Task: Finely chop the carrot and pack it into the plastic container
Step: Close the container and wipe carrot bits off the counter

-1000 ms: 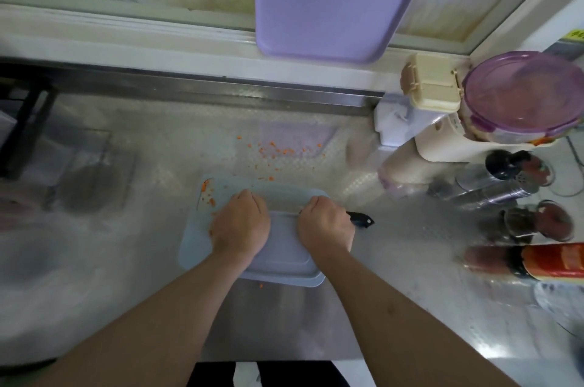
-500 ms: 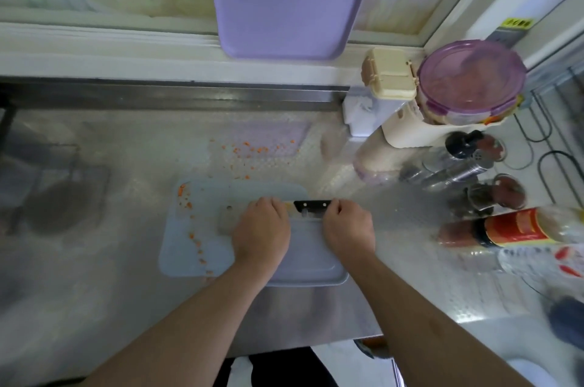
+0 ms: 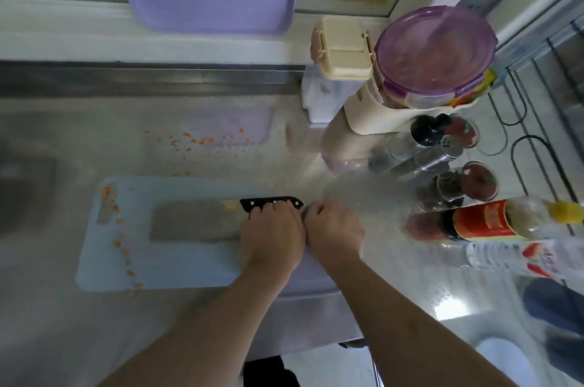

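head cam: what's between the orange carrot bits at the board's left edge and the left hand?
The cleaver's flat blade, lying on the blue cutting board; left hand is at its black handle. Head view.

A cleaver [image 3: 202, 222] lies flat on a pale blue cutting board [image 3: 177, 263] on the steel bench [image 3: 79, 140], its black handle under the fingertips of the left grip [image 3: 271, 238]. The right grip [image 3: 333, 233], fingers curled, sits touching the left one on its right side. Orange carrot bits [image 3: 189, 141] lie scattered beyond the grips and along the board's far-left edge, with bottles [image 3: 480, 224] off to the right.
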`<action>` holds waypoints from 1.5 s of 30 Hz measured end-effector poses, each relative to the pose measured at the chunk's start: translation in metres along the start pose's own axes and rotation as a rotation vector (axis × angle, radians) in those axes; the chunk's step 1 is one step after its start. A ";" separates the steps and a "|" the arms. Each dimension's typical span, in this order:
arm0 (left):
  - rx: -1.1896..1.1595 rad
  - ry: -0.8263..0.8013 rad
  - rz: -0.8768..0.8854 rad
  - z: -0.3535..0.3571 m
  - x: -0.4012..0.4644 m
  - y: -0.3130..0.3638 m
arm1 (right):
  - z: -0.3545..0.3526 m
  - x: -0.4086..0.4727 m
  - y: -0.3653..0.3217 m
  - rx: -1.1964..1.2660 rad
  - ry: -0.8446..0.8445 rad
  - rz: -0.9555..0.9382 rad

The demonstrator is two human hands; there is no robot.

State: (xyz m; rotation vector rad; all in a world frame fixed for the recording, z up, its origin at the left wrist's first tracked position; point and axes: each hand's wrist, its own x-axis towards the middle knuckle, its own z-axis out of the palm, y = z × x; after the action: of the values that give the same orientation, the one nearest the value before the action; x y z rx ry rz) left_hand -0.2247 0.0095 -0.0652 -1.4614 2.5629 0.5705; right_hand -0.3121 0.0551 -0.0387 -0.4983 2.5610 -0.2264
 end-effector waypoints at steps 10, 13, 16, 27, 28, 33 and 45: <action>-0.039 0.005 -0.063 0.008 0.003 0.001 | -0.002 0.005 0.005 -0.035 -0.076 -0.022; -0.138 0.102 -0.019 0.011 0.004 -0.002 | -0.008 0.000 0.004 -0.001 -0.085 -0.015; -0.181 0.271 0.104 0.004 -0.011 -0.014 | -0.011 -0.005 0.004 0.023 -0.061 -0.030; 0.064 0.142 0.049 0.021 -0.044 -0.021 | -0.003 -0.028 0.050 0.053 -0.057 -0.294; 0.115 0.131 0.079 0.020 -0.044 -0.021 | 0.001 -0.033 0.056 0.024 -0.043 -0.334; 0.149 0.209 0.127 0.016 -0.047 -0.019 | 0.018 -0.041 0.065 0.031 0.063 -0.361; 0.021 0.226 0.193 0.011 -0.054 -0.020 | 0.014 -0.040 0.065 -0.045 0.031 -0.361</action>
State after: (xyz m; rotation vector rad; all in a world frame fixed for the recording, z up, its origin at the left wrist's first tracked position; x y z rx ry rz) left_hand -0.1801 0.0481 -0.0638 -1.3514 2.8972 0.4214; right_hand -0.2927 0.1297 -0.0490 -0.9807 2.4934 -0.3052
